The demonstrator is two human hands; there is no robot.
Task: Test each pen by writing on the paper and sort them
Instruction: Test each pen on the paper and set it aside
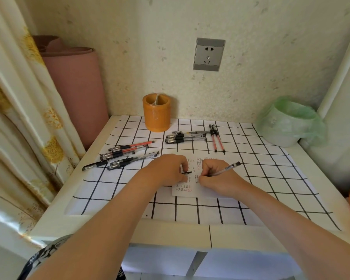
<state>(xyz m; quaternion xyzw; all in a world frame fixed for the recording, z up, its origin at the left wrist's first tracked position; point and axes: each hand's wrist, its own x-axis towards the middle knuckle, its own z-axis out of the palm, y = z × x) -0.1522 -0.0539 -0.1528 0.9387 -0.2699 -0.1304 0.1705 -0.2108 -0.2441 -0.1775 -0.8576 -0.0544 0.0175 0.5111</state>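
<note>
A small table under a black-and-white checked cloth serves as the test bench. At the left lies a loose heap of black-gripped plastic pens, some with red refills, near an orange cylindrical pen pot by the wall. The left hand rests on the white sheet of paper, curled fingers pinching a small black cap. The sheet, covered in rows of small red and dark characters, lies mid-cloth under both hands. Just beside, the right hand grips a slim clear-barrelled pen low near its tip, point on the paper, black end slanting up to the right. Beyond, a tidy row of black pens and a pair of red pens lie apart, seemingly already sorted. A white bin lined with a green plastic bag stands far right. The pen looks light, stiff and smooth, apt to roll. The grip section near the tip seems the surest hold, with the thin sheet pinned flat lest it slide.
</note>
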